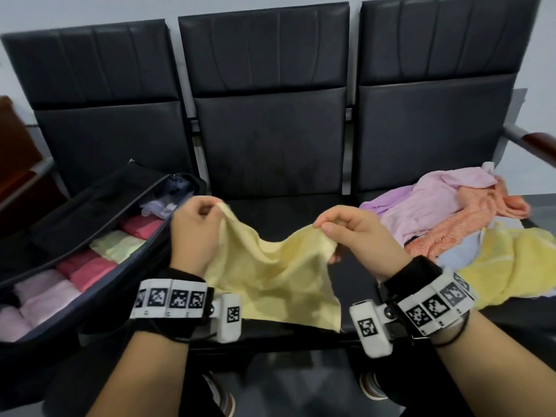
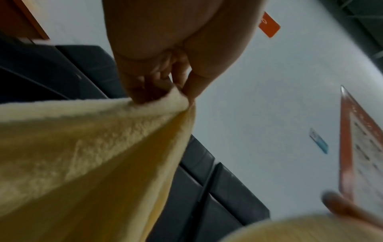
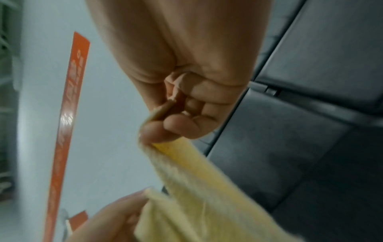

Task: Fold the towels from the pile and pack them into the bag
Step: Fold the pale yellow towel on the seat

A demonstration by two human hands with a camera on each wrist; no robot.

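Both hands hold the pale yellow towel (image 1: 270,266) up over the middle seat (image 1: 270,152): the left hand (image 1: 195,233) pinches one top corner between thumb and curled fingers; the right hand (image 1: 355,233) pinches the other, and the cloth sags between them. Left of them the open dark bag (image 1: 99,206) holds folded pink and pale green towels in a row; on the right seat lies the loose pile (image 1: 469,224) of pink, orange, blue and yellow towels

Bag (image 1: 90,206) left seat, pile (image 1: 469,233) right seat, towel (image 1: 270,275) between.
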